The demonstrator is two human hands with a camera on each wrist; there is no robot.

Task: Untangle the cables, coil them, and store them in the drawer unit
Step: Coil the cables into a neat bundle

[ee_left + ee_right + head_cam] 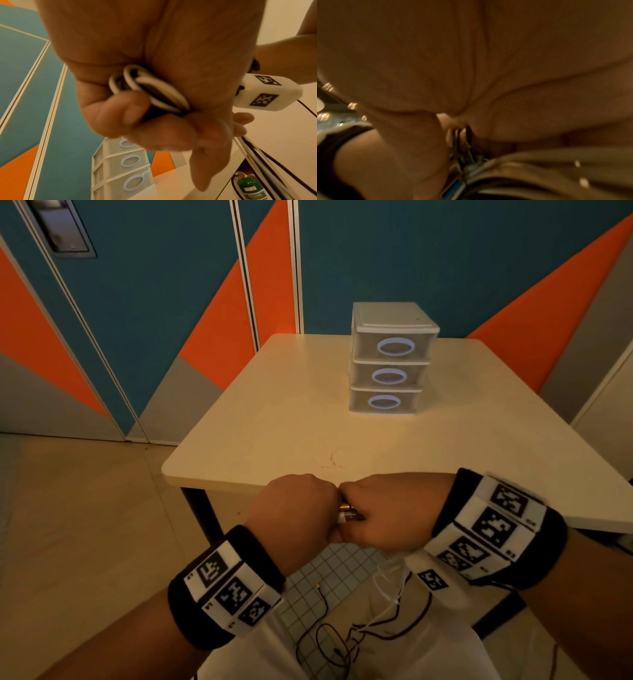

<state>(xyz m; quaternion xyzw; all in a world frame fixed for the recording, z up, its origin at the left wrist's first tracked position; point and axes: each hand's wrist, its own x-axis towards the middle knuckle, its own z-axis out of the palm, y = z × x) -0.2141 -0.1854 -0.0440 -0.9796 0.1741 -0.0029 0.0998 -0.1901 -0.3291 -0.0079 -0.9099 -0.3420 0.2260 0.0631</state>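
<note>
My two hands meet knuckle to knuckle just in front of the table's near edge. My left hand [301, 508] [137, 108] grips a bundle of white and dark cable loops [147, 90] in its curled fingers. My right hand [387, 511] [471, 94] is curled round cable plugs [347, 513] [460, 136] between the hands. Loose white and dark cables [370, 621] hang from the hands down onto my lap. The white three-drawer unit [390, 357] [120, 169] stands at the back of the table, all its drawers closed.
The cream table [274, 422] has a rounded near edge and a dark leg [202, 515] at the left. A teal and orange wall stands behind. A green canister [248, 188] sits low at the right in the left wrist view.
</note>
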